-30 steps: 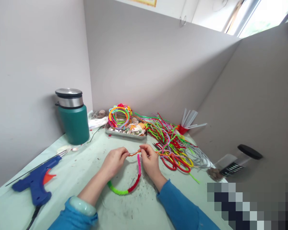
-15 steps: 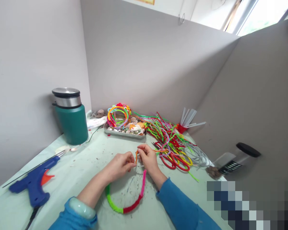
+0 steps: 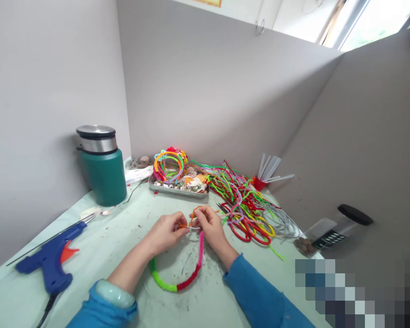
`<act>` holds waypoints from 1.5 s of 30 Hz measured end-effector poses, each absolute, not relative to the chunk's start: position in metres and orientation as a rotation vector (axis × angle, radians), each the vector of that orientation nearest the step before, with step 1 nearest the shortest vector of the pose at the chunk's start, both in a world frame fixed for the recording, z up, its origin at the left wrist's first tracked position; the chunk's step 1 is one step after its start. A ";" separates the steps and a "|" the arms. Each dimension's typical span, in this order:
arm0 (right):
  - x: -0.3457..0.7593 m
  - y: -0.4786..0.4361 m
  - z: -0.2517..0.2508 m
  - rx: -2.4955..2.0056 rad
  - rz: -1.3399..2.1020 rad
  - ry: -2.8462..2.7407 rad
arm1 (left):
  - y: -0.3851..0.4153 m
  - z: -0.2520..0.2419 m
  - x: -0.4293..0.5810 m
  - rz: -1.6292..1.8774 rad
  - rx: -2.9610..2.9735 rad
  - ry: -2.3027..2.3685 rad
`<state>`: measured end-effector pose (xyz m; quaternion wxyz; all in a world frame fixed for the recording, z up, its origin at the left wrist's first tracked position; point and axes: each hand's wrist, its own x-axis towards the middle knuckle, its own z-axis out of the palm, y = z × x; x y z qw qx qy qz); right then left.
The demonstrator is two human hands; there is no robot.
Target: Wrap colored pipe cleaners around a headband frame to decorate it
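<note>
A hoop (image 3: 187, 285) wrapped in green, red and pink fuzzy pipe cleaner hangs below my hands, with a bare pale stretch of its wire at the top. My left hand (image 3: 167, 233) pinches the hoop at its upper left, where a bit of orange wrapping shows by the fingertips. Close beside it, my right hand (image 3: 209, 224) is closed on an orange pipe cleaner (image 3: 192, 216), which bends up in a small loop between the two hands. Part of the hoop is hidden behind my left hand and fingers.
A metal tray (image 3: 177, 193) holds shells and finished coloured hoops. Right of it lie heaped pipe cleaners (image 3: 232, 187), red-handled scissors (image 3: 259, 234) and coiled wire (image 3: 280, 221). A blue glue gun (image 3: 51, 262) and a green bottle (image 3: 105, 177) stand left; a clear jar (image 3: 341, 225) is right.
The orange pipe cleaner has gone from hanging between my fingers to a loop over the wire. My right hand has shifted slightly left, and the hoop has risen a little.
</note>
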<state>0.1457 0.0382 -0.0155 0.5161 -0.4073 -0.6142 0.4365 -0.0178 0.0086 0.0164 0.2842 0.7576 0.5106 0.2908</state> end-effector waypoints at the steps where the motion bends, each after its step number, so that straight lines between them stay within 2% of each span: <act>1: 0.146 0.039 -0.016 -1.007 1.033 -1.478 | 0.010 0.015 -0.019 0.795 2.033 1.375; 6: 0.149 0.044 -0.020 -1.100 1.143 -1.566 | 0.011 0.012 -0.020 0.816 2.113 1.416; 19: 0.150 0.045 -0.013 -0.998 1.197 -1.647 | 0.004 0.016 -0.015 0.729 2.294 1.446; 24: 0.148 0.041 -0.014 -1.005 1.097 -1.667 | 0.005 0.013 -0.016 0.614 2.373 1.475; 31: 0.148 0.027 -0.001 -0.884 0.765 -1.861 | 0.012 0.005 -0.017 0.596 2.338 1.452; 40: 0.148 0.044 -0.018 -0.863 1.233 -1.466 | 0.019 0.006 -0.017 0.564 2.182 1.363; 45: 0.146 0.036 -0.013 -0.781 1.333 -1.476 | 0.017 0.006 -0.016 0.487 2.085 1.268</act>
